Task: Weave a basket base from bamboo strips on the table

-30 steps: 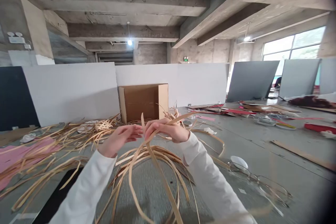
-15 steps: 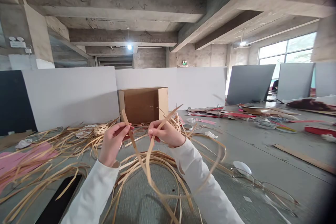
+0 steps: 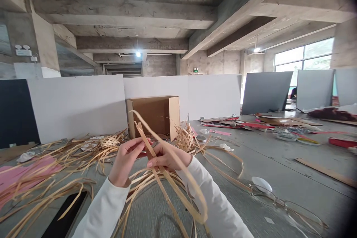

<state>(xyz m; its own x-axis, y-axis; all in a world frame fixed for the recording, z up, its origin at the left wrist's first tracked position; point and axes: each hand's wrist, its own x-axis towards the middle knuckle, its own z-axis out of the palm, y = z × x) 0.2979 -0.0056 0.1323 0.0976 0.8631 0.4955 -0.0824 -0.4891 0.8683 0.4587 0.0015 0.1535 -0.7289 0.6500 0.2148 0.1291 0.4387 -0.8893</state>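
The left hand [image 3: 124, 161] is raised, its forearm coming from seven o'clock; the right hand [image 3: 171, 158] is just beside it, forearm from five o'clock. In both hands, thumb and fingers are pinched on pale wooden strips [image 3: 151, 150], at seven o'clock from the view's centre, above the table [image 3: 256, 156].

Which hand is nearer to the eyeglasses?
Right. The right hand is left of the eyeglasses and farther forward; the left hand is farther left still, on the right hand's far side.
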